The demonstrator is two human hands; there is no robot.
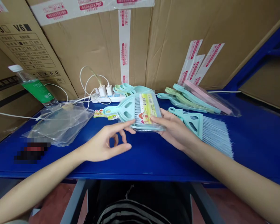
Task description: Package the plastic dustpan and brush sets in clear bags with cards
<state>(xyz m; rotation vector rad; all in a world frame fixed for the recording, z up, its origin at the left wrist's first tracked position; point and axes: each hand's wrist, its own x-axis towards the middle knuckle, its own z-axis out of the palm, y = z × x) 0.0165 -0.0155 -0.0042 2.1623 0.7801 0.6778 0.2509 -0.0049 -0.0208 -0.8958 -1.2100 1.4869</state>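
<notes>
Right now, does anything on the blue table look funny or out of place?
Yes. The water bottle leans tilted against the cardboard at the left instead of standing upright, just above the crumpled clear plastic bags. Also, a blocky blurred patch on the blue table hides whatever lies there.

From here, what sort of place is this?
Probably a small packing station in a stockroom: a blue metal workbench, flattened and stacked cardboard cartons behind it, and mint and pink dustpan-and-brush sets beside loose clear plastic bags.
</notes>
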